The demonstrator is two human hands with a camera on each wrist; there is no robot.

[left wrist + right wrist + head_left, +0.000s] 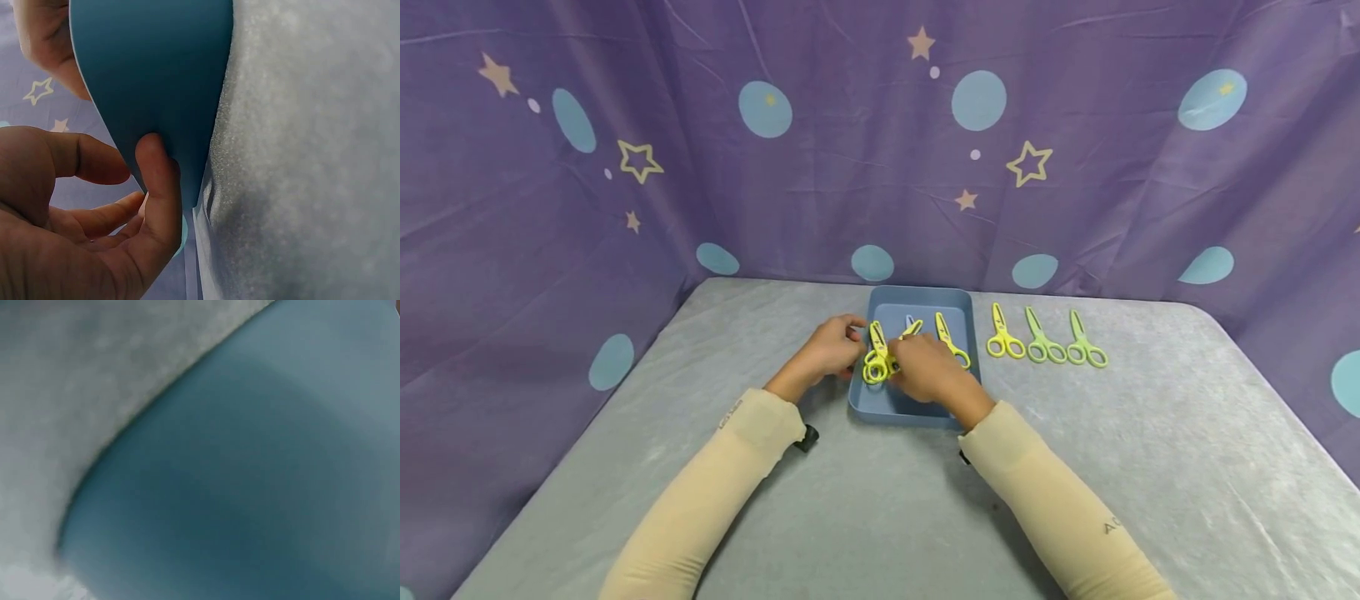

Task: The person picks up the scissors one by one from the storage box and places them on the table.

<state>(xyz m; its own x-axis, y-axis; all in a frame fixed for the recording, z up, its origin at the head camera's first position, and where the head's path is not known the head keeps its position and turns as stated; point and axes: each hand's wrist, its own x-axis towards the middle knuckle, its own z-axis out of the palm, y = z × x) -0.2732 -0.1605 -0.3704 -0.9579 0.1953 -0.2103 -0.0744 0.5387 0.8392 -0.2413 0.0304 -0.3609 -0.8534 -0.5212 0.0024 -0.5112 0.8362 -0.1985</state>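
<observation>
A blue tray holds several yellow plastic scissors; one pair lies at its left side and another at its right. My left hand is at the tray's left edge. In the left wrist view its fingertip rests on the outer wall, with the other fingers loosely bent near the rim. Inside the tray, my right hand has its fingers curled at the middle yellow scissors, seemingly pinching them; the fingertips are largely hidden. The right wrist view shows only tray and tablecloth.
Right of the tray, one yellow pair of scissors and two green pairs lie in a row. A small lavender piece shows behind the right hand. A grey cloth covers the table, and a purple curtain hangs behind.
</observation>
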